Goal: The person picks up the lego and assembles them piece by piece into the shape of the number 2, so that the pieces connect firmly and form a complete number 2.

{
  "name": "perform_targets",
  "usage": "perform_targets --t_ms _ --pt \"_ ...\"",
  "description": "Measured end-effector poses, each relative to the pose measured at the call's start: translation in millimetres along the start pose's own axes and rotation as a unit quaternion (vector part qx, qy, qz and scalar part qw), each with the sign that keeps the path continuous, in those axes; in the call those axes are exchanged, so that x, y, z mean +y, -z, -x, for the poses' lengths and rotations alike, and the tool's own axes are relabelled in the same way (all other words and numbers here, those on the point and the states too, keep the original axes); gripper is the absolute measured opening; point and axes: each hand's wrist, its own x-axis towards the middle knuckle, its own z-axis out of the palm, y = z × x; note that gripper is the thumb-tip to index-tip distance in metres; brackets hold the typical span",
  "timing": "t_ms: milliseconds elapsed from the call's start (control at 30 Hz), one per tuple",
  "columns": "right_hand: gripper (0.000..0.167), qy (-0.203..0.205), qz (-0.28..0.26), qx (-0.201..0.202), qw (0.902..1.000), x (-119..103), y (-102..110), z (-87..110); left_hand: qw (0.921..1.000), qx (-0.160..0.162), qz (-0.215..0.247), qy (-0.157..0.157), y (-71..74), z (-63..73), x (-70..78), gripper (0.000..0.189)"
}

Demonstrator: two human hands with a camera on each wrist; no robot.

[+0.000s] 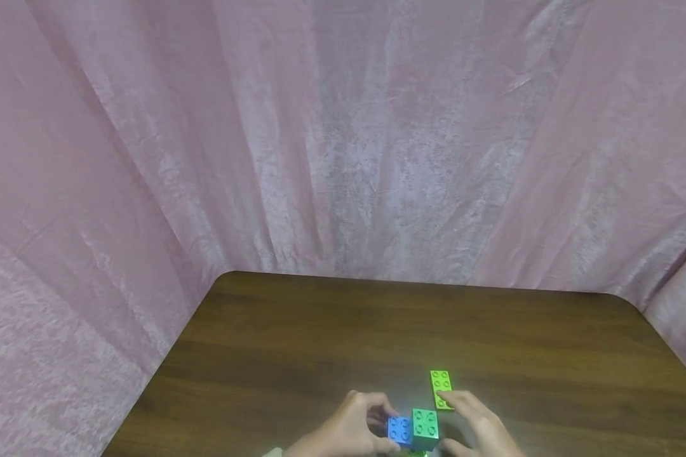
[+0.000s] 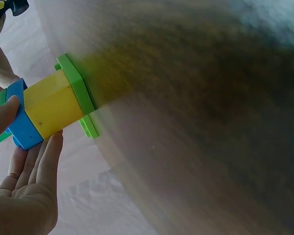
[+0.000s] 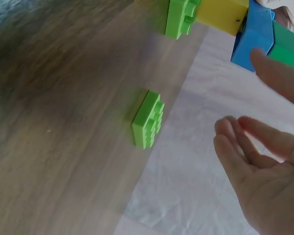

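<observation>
A stack of toy building bricks stands on the table: a light green plate (image 2: 76,81) at the bottom, a yellow brick (image 2: 51,103) on it, then a blue brick (image 1: 399,430). On top, offset to the right, sits a darker green brick (image 1: 425,424). My left hand (image 1: 354,426) grips the blue brick between thumb and fingers, some fingertips reaching down along the yellow one. To the right, my right hand (image 1: 483,431) holds nothing; its thumb and fingers are spread apart beside the green brick. In the right wrist view its thumb (image 3: 274,78) overlaps the blue brick.
A loose light green plate (image 3: 147,120) lies studs up on the wooden table (image 1: 297,343), just beyond the stack; my right fingertips overlap it in the head view. Pink curtains (image 1: 343,139) hang around the table's far and side edges.
</observation>
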Motion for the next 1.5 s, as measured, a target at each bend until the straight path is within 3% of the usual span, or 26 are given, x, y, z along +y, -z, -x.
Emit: perform_targets --t_ms 100,267,367,433,567,700,900,1100,1267,1367,1500 --pt "0.064 -0.04 0.011 0.023 0.9989 -1 -1 1.9 1.0 -0.002 0.0 0.005 -0.1 0.0 0.2 0.028" --pt "0.051 -0.044 0.036 0.103 0.9931 0 -4 2.8 1.0 -0.002 -0.004 -0.001 0.1 0.5 0.3 0.028" --pt "0.043 -0.081 0.037 0.119 0.9889 0 -3 3.3 1.0 0.0 -0.005 0.0 0.7 0.6 0.7 0.027" --pt "0.041 -0.119 0.038 0.106 0.9864 0 -1 3.9 1.0 -0.001 -0.007 -0.002 1.2 0.5 0.8 0.027" --pt "0.048 -0.194 0.036 0.043 0.9793 -1 5 3.6 0.9999 -0.003 -0.009 -0.005 1.8 0.0 1.1 0.026" --pt "0.056 -0.241 0.034 -0.013 0.9699 -1 9 1.7 0.9999 -0.005 -0.01 -0.004 2.2 0.0 0.7 0.026" --pt "0.052 -0.255 0.034 -0.044 0.9653 4 9 -1.3 0.9999 -0.004 -0.006 0.008 1.9 -0.5 0.4 0.027" --pt "0.053 -0.303 0.024 -0.099 0.9474 11 7 -8.8 0.9999 -0.005 0.004 0.013 1.3 -1.5 0.7 0.027" --pt "0.062 -0.316 0.025 -0.118 0.9411 13 5 -9.4 0.9999 -0.007 0.003 0.011 1.8 -1.9 0.8 0.026" --pt "0.069 -0.317 0.032 -0.128 0.9392 13 4 -9.8 0.9999 -0.008 -0.007 0.003 1.8 -1.7 1.0 0.026" --pt "0.069 -0.29 0.053 -0.125 0.9472 15 1 -10.0 0.9999 -0.009 -0.001 0.011 1.7 -1.7 1.9 0.027"
